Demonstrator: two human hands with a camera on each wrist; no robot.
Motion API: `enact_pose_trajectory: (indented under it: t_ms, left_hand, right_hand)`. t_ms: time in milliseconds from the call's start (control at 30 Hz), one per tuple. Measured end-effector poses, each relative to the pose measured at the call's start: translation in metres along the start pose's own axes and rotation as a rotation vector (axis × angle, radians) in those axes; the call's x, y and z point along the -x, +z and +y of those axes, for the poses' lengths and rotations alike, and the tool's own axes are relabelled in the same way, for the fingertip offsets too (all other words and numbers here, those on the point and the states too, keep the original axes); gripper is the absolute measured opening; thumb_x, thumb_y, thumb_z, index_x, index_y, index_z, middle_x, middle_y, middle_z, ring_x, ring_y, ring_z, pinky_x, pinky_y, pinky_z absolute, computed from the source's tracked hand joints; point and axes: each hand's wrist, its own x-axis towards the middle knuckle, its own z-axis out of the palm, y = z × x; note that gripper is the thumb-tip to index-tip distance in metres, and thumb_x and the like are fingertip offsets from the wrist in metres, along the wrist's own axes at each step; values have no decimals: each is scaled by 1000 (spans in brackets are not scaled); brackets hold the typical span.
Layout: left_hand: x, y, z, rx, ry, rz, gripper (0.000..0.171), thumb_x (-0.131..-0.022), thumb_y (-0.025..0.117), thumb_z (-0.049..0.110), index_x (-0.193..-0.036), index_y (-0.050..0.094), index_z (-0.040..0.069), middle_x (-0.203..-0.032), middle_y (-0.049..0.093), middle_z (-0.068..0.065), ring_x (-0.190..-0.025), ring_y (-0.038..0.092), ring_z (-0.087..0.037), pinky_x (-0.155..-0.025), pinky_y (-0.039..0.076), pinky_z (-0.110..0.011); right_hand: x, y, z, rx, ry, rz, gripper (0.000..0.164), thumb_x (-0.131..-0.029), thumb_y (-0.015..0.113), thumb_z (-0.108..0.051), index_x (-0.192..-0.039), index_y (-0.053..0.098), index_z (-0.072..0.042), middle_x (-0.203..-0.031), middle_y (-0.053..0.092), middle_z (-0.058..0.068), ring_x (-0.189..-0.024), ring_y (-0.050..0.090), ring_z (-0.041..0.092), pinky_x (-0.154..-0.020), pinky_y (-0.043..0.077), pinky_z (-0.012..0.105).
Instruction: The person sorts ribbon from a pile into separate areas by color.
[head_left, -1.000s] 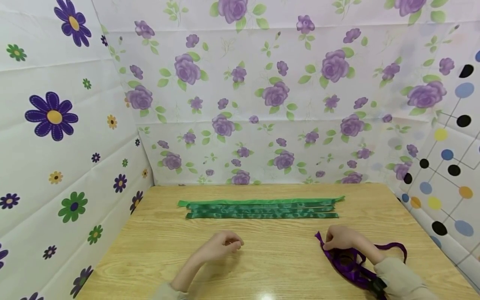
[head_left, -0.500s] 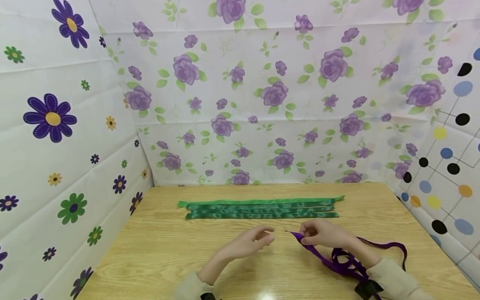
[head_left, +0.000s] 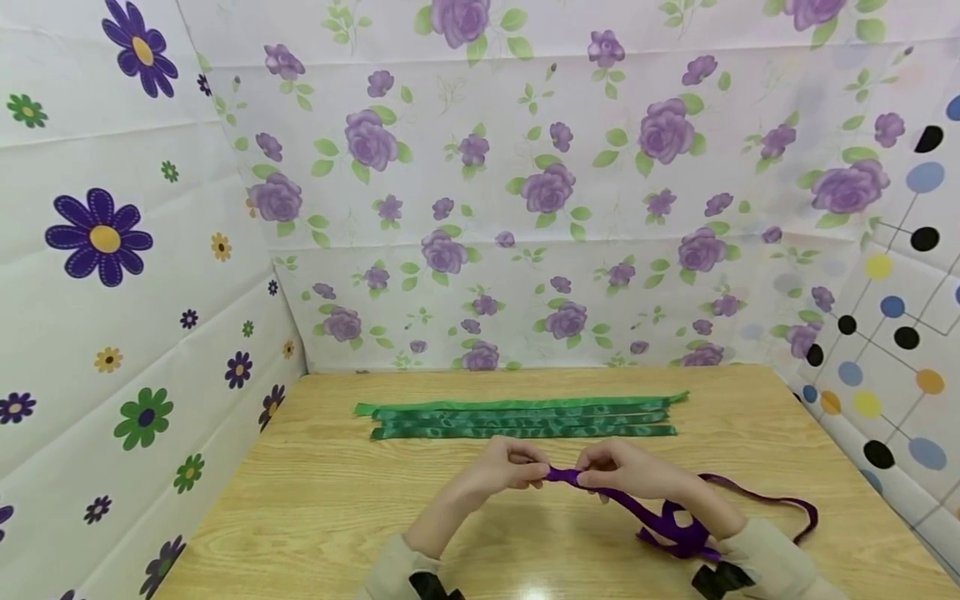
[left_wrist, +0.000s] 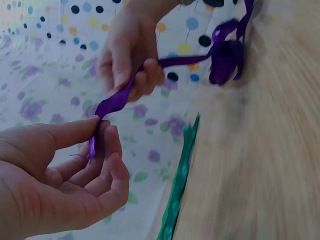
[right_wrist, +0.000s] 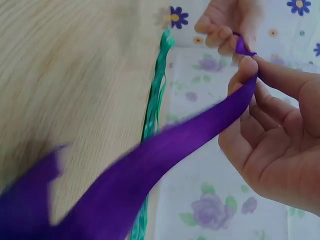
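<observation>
A shiny purple ribbon (head_left: 633,505) runs between both hands above the table. The left hand (head_left: 498,468) pinches its end between thumb and fingers; in the left wrist view a short frayed tip (left_wrist: 92,149) pokes out past the thumb. Just along from it, the right hand (head_left: 626,468) pinches the same ribbon. From there the ribbon slopes down toward the right forearm, where a loose tangle of purple ribbon (left_wrist: 226,57) hangs near the tabletop. The right wrist view shows the ribbon (right_wrist: 165,145) wide and close, partly blurred.
Several green ribbons (head_left: 525,431) lie side by side across the back of the wooden table (head_left: 315,492). A thin purple strand (head_left: 772,497) curves over the table on the right. Patterned cloth walls (head_left: 480,217) enclose the back and sides.
The right hand has lifted the ribbon's end and carried it left to the middle. The left hand has moved right and taken hold of the end. Some tangle has been drawn along.
</observation>
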Motion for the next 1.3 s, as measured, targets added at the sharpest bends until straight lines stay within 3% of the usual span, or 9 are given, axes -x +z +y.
enact_pose_trajectory:
  t_ms: [167, 300, 400, 500, 733, 867, 1000, 1300]
  left_hand:
    - [12, -30, -3, -74, 60, 45, 22, -92, 67, 20, -106, 71, 3, -85, 72, -2, -80, 68, -15, -73, 55, -28]
    - [19, -53, -5, -95, 89, 53, 25, -93, 65, 21, -108, 69, 1, -83, 70, 0, -79, 66, -12, -74, 53, -28]
    - [24, -68, -8, -76, 84, 65, 27, -93, 65, 21, -110, 67, -1, -83, 68, 2, -80, 65, -13, -75, 53, -28]
    - [30, -82, -11, -67, 70, 74, 28, -93, 65, 21, -110, 66, -1, -84, 68, 4, -82, 65, -13, -77, 53, -28]
    - [50, -116, -18, -62, 53, 107, 31, -94, 64, 21, -113, 63, -4, -86, 67, 4, -83, 64, -13, -79, 54, -28]
    - [64, -137, -20, -71, 38, 131, 33, -95, 63, 22, -115, 61, -4, -90, 66, 5, -86, 64, -11, -81, 54, -26]
    - [78, -159, -24, -76, 32, 133, 32, -97, 60, 21, -115, 60, -5, -92, 65, 5, -87, 63, -9, -82, 53, -24]
    - [105, -197, -35, -107, -40, 209, 32, -98, 58, 22, -116, 59, -4, -94, 63, 4, -87, 62, -8, -82, 52, -23]
  right_hand:
    - [8, -11, 9, 29, -10, 78, 20, -99, 55, -19, -100, 69, -5, -70, 57, 7, -55, 45, 8, -52, 41, 24]
    - [15, -18, 10, -23, 58, 75, 23, -99, 56, -22, -103, 68, -3, -74, 53, -4, -60, 39, 5, -55, 37, 28]
    - [20, -23, 11, -60, 91, 51, 25, -99, 55, -23, -105, 67, -3, -77, 50, -5, -65, 39, 4, -57, 36, 30]
    - [27, -28, 15, -88, 99, 37, 25, -99, 55, -24, -106, 66, -2, -70, 43, -6, -58, 34, 7, -53, 34, 30]
    - [46, -42, 24, -155, 91, 26, 28, -101, 52, -21, -106, 63, 4, -71, 48, -4, -58, 37, 26, -53, 41, 33]
    - [56, -50, 26, -170, 117, 56, 27, -101, 51, -21, -104, 62, 3, -70, 43, -4, -61, 30, 35, -54, 37, 37]
    - [64, -56, 28, -193, 180, 100, 30, -101, 52, -24, -104, 60, 5, -74, 45, -3, -61, 32, 27, -56, 34, 40]
    - [77, -70, 37, -154, 201, 170, 30, -100, 52, -24, -108, 63, 3, -71, 47, -5, -59, 36, 25, -52, 38, 33]
